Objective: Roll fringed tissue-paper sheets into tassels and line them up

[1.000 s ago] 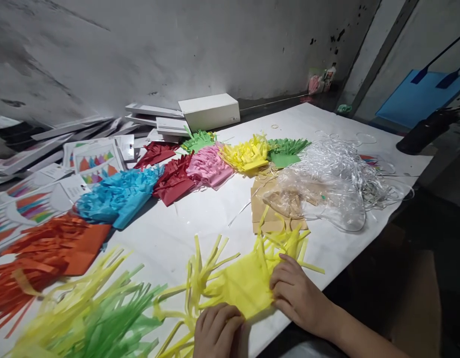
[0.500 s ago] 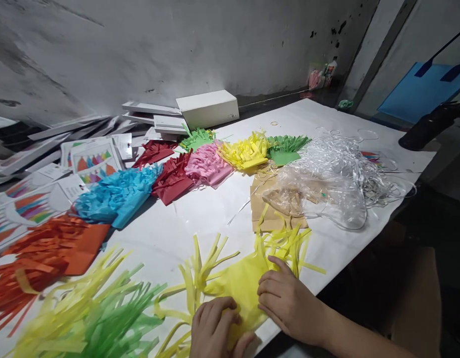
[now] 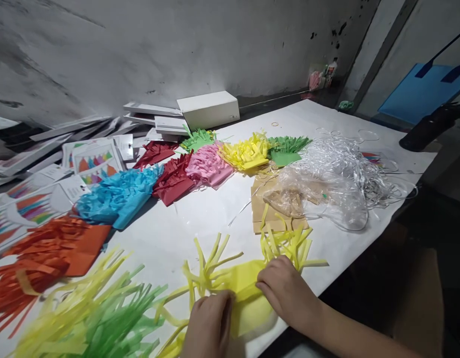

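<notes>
A yellow tissue paper tassel sheet (image 3: 250,313) lies at the table's front edge, its middle plain and both ends cut into loose strips. Across that plain middle runs a fold. My left hand (image 3: 209,323) is closed on the fold's left end, thumb and fingers pinched together. At the other end of the fold my right hand (image 3: 285,291) is closed on the paper too, beside the far fringe. My fingertips are partly hidden. Left of my hands lie yellow fringed strips (image 3: 73,303) and green fringed strips (image 3: 118,318).
Orange (image 3: 84,243), blue (image 3: 131,191), dark red (image 3: 175,186), pink (image 3: 211,166) and yellow (image 3: 248,151) tissue bundles form a row. Right stand a silver string heap (image 3: 337,154) and a plastic bag (image 3: 341,199) on brown cardboard (image 3: 257,214). A white box (image 3: 209,109) sits by the wall.
Both hands have gone from resting on the flat yellow paper with fingers spread to pinching it. A fold now stands raised between them.
</notes>
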A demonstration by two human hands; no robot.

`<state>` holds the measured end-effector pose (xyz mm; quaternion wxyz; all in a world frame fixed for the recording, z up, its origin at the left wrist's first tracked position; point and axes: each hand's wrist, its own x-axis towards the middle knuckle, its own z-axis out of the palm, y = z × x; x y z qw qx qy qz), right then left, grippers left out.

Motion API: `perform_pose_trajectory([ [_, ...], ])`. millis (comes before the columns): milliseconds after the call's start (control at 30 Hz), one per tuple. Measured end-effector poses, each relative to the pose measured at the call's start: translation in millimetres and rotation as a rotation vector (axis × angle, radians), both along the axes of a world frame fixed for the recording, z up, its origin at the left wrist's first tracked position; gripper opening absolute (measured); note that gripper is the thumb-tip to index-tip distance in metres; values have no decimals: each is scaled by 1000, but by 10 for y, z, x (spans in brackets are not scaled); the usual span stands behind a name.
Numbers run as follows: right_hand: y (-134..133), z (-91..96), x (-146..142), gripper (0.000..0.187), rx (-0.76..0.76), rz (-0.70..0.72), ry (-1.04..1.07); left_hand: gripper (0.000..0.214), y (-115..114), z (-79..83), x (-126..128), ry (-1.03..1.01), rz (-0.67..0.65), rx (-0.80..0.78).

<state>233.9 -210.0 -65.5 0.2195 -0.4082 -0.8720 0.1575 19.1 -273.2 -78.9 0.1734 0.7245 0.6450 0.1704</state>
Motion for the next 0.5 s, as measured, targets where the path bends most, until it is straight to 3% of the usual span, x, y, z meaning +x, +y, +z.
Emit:
perform_pose_trajectory([
  [133,112,43,-64,21,37,-101,-56,34,309,128,-2,71,61,-172],
  [233,131,124,-50,9,102,-144,-66,31,479,212,20,97,55,-256],
  [267,115,154,-31,1,142,-85,-50,30,512,234,31,100,48,-281],
  [367,20,193,41,39,234,234,-46,29,559,286,58,85,41,-324],
  [400,-18,177,60,41,259,315,-65,29,565,307,56,72,43,-330],
  [500,-113,60,90,17,351,362,-78,33,562,417,-37,15,65,-324],
])
